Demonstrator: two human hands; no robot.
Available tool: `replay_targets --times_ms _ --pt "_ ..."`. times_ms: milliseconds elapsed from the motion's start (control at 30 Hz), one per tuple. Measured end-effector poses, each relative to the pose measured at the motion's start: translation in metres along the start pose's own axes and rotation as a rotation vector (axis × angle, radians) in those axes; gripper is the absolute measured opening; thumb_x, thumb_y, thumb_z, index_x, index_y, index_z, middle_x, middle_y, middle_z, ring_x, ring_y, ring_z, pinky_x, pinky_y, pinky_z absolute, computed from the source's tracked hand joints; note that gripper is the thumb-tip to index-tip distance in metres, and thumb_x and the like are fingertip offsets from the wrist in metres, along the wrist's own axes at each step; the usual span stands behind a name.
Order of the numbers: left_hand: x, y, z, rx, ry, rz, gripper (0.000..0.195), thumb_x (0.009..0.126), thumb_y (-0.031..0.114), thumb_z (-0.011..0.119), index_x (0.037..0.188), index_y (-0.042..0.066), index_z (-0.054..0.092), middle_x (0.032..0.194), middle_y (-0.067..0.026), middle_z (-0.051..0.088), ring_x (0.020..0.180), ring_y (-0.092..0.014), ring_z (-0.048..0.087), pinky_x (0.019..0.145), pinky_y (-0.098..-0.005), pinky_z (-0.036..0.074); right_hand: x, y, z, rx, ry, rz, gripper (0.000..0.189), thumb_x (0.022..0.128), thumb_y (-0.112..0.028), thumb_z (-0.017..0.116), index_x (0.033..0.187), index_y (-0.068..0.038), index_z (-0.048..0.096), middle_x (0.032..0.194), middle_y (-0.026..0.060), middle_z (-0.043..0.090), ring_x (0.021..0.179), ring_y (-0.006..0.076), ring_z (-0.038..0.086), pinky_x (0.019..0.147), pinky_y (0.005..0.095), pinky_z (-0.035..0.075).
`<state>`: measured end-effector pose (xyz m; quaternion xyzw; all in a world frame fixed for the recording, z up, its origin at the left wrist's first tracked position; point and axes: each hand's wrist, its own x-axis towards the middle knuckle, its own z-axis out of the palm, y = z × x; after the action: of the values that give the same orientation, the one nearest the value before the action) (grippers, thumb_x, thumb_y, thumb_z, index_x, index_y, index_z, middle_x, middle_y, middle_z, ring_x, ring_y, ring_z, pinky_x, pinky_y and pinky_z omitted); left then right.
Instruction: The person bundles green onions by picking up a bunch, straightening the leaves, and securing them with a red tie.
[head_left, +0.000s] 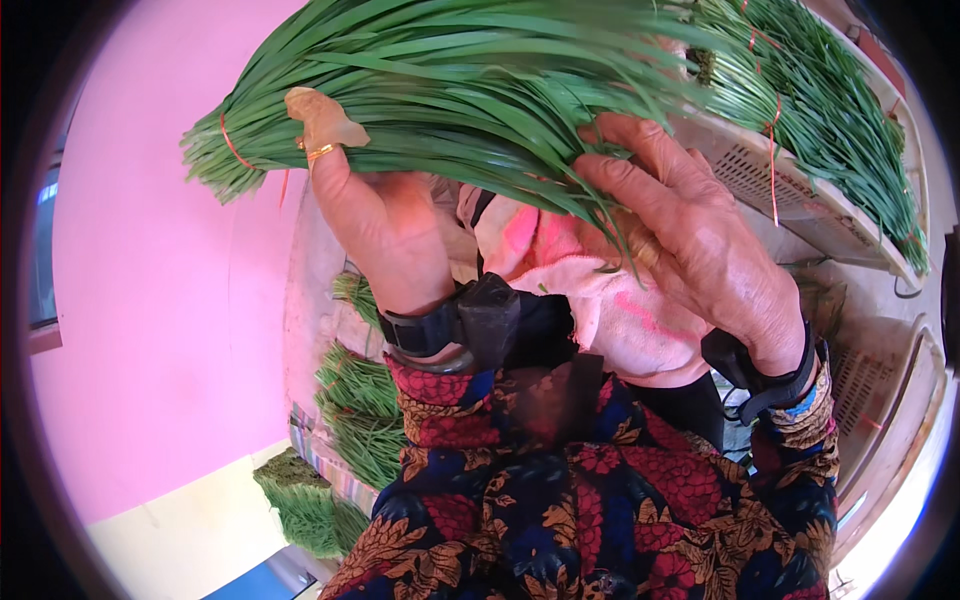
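A large bunch of garlic chives (450, 82) is raised in front of me, with a thin red tie around its stem end at the left. My left hand (382, 217) supports it from beneath, the thumb lying over the leaves near the tie. That thumb wears a torn tan covering and a gold-coloured ring. My right hand (675, 202) has its fingers on the loose leaf tips at the right, some leaves passing between the fingers and the palm side. The right thumb is hidden. Below the bunch, a pink cloth (637, 322) lies over my lap.
At the upper right, a white plastic crate (795, 187) holds several tied chive bunches (810, 97). Another crate (862, 390) stands lower right. More chives (360, 420) lie at my left, with a further pile (300, 502) behind them. A pink wall (165, 262) rises on the left.
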<state>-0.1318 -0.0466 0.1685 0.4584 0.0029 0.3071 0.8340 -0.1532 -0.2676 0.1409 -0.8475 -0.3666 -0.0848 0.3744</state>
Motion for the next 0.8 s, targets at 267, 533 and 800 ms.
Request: replay_targets --times_ms 267,533,800 --pt "0.010 -0.001 -0.015 0.023 -0.051 0.000 0.034 0.095 0.020 0.064 0.125 0.006 0.055 0.118 -0.0046 0.060 0.111 -0.018 0.056 0.096 -0.0366 0.049 -0.011 0.012 -0.018 -0.209 0.084 0.070 0.036 0.086 0.000 0.061 0.122 -0.004 0.060 0.134 0.0147 0.052 0.122 0.0364 0.051 0.102 0.0417 0.043" --pt "0.007 -0.004 -0.013 0.018 -0.054 0.018 0.034 0.097 0.022 0.062 0.126 0.004 0.056 0.120 -0.0065 0.061 0.110 -0.019 0.058 0.095 -0.0366 0.051 -0.009 0.003 -0.040 0.138 0.447 0.172 0.022 0.093 0.002 0.056 0.112 -0.001 0.066 0.112 0.0074 0.066 0.107 0.0178 0.060 0.095 0.0306 0.045" --pt "-0.006 -0.010 -0.004 0.062 -0.085 0.030 0.033 0.098 0.020 0.060 0.126 0.004 0.055 0.120 -0.0060 0.060 0.110 -0.018 0.056 0.097 -0.0354 0.049 0.029 0.009 -0.001 0.480 0.267 0.403 0.021 0.098 -0.010 0.058 0.114 0.001 0.066 0.091 0.0038 0.067 0.085 0.0094 0.060 0.073 0.0243 0.048"
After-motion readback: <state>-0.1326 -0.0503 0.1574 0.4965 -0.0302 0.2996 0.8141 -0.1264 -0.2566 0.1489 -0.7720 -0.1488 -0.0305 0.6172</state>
